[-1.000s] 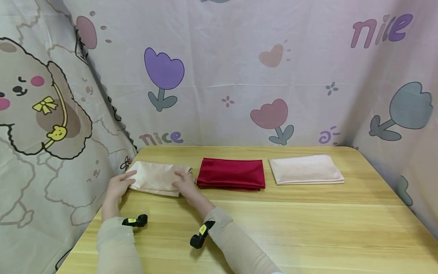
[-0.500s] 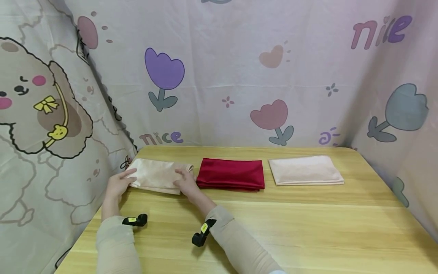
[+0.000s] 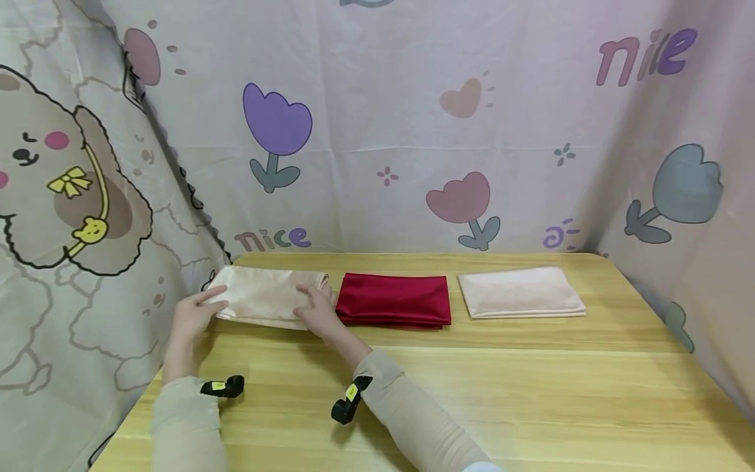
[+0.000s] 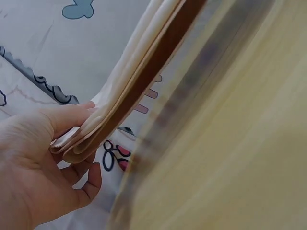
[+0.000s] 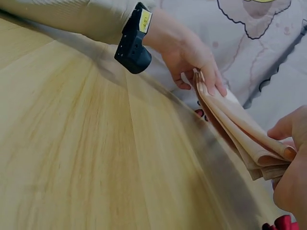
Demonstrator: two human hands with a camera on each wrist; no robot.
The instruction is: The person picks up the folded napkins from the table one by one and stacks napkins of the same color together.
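Note:
A folded cream satin cloth (image 3: pixel 259 295) is at the table's back left, its layers stacked. My left hand (image 3: pixel 196 314) grips its left end, thumb on top and fingers curled beneath, as the left wrist view shows on the cloth (image 4: pixel 129 81). At the opposite end, my right hand (image 3: pixel 318 313) pinches the cloth, thumb and fingers on either side of the layers. In the right wrist view the cloth (image 5: pixel 235 124) hangs between both hands, lifted off the table. Just right of it lies a folded dark red satin cloth (image 3: pixel 394 298).
A folded pale pink cloth (image 3: pixel 522 293) lies at the back right of the wooden table (image 3: pixel 531 393). A printed curtain (image 3: pixel 366 98) hangs close behind the table and along both sides. Each wrist wears a black camera (image 3: pixel 348 400).
The cream cloth has risen slightly and shifted back, with both hands holding its ends. The head view has turned slightly to the right. The red and pink cloths stay put.

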